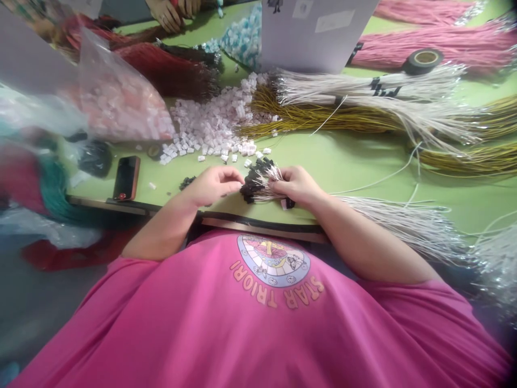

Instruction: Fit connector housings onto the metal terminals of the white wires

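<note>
My right hand [298, 186] is closed around a bundle of white wires [398, 218] near the table's front edge. Black connectors [253, 182] cluster on the wire ends, to the left of my right fingers. Just left of that cluster, my left hand [216, 184] has its thumb and fingers curled together, the tips close to the connectors. Whatever may be pinched there is too small to make out. A small heap of loose black pieces [187, 182] lies beside my left wrist, partly behind it.
White plastic connectors [218, 118] are heaped beyond my hands. A phone [126, 178] lies at left near the edge, a clear bag [121, 97] behind it. Yellow wires [343, 119], pink wires [391, 51] and a black tape roll [423, 60] lie right. Another person's hands [167, 15] show far off.
</note>
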`<action>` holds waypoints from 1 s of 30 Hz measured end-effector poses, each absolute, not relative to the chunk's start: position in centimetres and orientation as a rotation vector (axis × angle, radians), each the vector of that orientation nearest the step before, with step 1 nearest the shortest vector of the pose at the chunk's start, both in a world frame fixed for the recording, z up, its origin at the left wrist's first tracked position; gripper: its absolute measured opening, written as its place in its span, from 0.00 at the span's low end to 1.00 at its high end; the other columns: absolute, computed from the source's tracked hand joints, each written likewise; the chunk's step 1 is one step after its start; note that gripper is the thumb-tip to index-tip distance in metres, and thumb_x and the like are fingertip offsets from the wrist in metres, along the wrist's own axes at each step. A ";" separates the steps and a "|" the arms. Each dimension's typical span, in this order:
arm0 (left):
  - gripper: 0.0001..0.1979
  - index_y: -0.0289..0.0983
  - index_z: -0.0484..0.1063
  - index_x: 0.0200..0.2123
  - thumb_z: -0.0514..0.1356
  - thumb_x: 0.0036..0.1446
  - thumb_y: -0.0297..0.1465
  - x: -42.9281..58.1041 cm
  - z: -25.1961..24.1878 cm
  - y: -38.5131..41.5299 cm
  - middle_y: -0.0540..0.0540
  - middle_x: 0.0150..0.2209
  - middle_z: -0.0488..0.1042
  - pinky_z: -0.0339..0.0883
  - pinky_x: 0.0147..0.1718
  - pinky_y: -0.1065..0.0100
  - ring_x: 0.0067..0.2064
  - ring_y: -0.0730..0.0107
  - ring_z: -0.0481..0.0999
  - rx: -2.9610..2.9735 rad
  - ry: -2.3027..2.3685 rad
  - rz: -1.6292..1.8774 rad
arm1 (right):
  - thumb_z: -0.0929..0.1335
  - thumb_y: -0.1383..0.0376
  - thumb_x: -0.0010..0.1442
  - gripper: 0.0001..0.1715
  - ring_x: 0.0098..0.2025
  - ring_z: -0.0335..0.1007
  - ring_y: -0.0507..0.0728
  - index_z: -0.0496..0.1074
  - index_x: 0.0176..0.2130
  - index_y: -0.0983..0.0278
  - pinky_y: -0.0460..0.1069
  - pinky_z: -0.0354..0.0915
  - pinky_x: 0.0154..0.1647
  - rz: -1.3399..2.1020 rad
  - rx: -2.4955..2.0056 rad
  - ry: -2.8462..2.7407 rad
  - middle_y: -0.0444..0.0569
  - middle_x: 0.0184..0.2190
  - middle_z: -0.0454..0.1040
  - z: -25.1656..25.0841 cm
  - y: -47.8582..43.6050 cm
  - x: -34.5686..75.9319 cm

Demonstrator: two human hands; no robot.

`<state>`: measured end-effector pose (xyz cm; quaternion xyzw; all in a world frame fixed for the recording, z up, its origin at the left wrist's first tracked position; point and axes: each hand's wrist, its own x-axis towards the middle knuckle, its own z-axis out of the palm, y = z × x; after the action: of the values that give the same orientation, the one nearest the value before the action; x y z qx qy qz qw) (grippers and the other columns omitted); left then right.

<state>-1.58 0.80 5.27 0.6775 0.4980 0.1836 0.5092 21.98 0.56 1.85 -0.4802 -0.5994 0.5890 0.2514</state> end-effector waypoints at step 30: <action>0.10 0.36 0.78 0.37 0.63 0.51 0.32 1.8 0.6 -0.3 0.49 0.25 0.75 0.69 0.28 0.70 0.25 0.75 0.72 1.459 1.289 0.693 | 0.64 0.58 0.55 0.16 0.14 0.57 0.46 0.64 0.22 0.65 0.43 0.52 0.15 1.457 -1.349 -1.822 0.40 0.14 0.61 1.3 0.5 21.9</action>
<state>1.84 -0.34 0.59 0.6066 0.5357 0.2880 0.5120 21.87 0.47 1.32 -0.4880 -0.6594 0.5273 0.2214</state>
